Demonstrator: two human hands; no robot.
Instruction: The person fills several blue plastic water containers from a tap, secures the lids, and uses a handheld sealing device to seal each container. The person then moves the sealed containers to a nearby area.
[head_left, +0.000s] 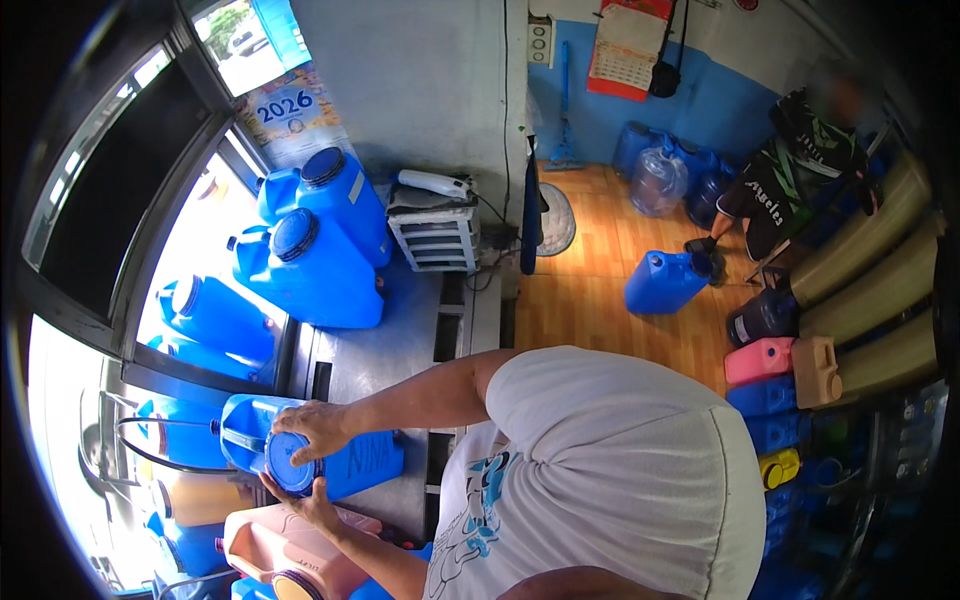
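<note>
A blue plastic water jug (367, 465) with handwriting on its side stands before me, its wide round blue screw cap (290, 461) towards me. Over the upper part of the cap lies my right hand (319, 429), fingers curled at its edge and thumb across its top. My left hand (309, 504) grips the cap's lower rim between thumb and fingers. Just below this jug is a peach-coloured plastic jug (300, 536) with a dark-rimmed cap. Two more large blue jugs (322, 281) stand together farther along the metal counter (352, 364).
Beyond the window frame (202, 382) are several blue jugs (225, 315). A white slatted unit (435, 238) stands by the wall. On the wooden floor, a seated person (787, 165) in dark clothes reaches to a blue jug (664, 285); pink (757, 360) and brown jugs (816, 371) are nearby.
</note>
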